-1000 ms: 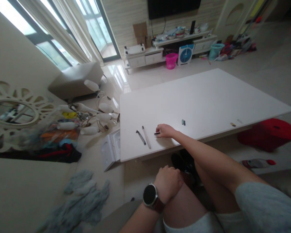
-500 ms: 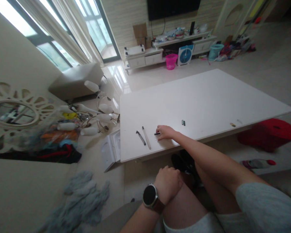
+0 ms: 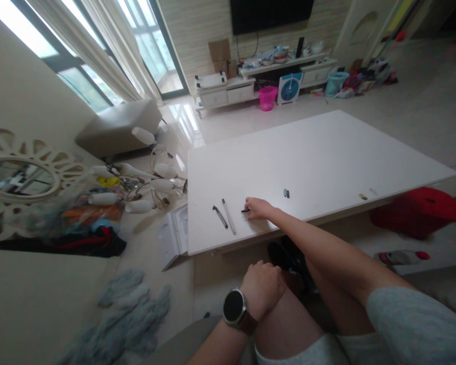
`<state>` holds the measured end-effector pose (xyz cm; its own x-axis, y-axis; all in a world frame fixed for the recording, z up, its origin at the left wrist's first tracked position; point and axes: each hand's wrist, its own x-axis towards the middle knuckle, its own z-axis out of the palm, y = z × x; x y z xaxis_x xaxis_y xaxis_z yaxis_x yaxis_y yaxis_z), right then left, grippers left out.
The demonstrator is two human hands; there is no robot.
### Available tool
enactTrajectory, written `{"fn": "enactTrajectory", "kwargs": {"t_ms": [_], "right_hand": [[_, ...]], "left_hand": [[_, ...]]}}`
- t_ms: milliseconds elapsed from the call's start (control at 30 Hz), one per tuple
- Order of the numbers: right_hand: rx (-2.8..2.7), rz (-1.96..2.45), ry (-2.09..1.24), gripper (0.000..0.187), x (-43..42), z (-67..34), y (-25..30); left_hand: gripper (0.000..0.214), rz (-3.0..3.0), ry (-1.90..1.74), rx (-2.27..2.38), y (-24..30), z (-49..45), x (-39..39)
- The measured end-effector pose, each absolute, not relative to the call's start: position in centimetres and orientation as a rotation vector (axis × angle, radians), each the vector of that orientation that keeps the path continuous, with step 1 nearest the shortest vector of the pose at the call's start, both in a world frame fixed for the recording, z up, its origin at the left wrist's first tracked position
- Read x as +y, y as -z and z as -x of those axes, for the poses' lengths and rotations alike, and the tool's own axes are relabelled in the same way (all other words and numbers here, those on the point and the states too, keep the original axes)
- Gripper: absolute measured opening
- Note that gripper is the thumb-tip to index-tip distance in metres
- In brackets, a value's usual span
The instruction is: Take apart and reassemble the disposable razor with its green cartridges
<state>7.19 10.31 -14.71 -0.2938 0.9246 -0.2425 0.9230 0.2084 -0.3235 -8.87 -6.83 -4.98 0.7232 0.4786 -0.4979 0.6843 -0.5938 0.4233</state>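
Note:
My right hand (image 3: 257,208) reaches over the near left part of the white table (image 3: 289,157). Its thumb and fingers close on a small black strip (image 3: 245,211), with a pale, clear-looking bit under it; its kind is too small to tell. Left of that hand lie a slim light-coloured stick (image 3: 229,216) with a dark tip and a dark pen-like tool (image 3: 220,217). To its right rest two small dark green-black pieces (image 3: 286,193). My left hand (image 3: 264,286), below a wristwatch (image 3: 233,306), lies draped over my knee and holds nothing visible.
A small yellowish piece (image 3: 363,196) lies near the table's right front edge. A red object (image 3: 418,210) and a bottle with a red cap (image 3: 403,257) are below that edge. Lamp shades (image 3: 140,206) stand at left; grey fluffy cloth (image 3: 133,309) lies on the floor.
The view has shifted very slightly. My right hand keeps its grip at the same spot on the table, and my left hand stays on the knee.

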Motion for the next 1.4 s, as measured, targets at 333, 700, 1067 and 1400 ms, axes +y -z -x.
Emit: {"fn": "enactTrajectory", "kwargs": {"t_ms": [333,700,1067,1400], "right_hand": [[-2.479,1.845,-0.635,0.035,10.4,-7.2,14.9],[-2.483,1.813,-0.654,0.034,10.6,-7.4,15.1],[-2.443,1.785,-0.701,0.041,10.8,-7.2,15.8],[-2.473,1.737,-0.754,0.043,10.7,-7.1,15.9]], "left_hand": [[0.032,-2.336,0.437,0.888,4.9,8.9,-6.9],[0.031,-2.340,0.442,0.882,4.9,8.8,-6.9],[0.030,-2.313,0.446,0.893,4.5,8.8,-6.8],[0.031,-2.292,0.447,0.898,4.6,8.8,-6.8]]}}
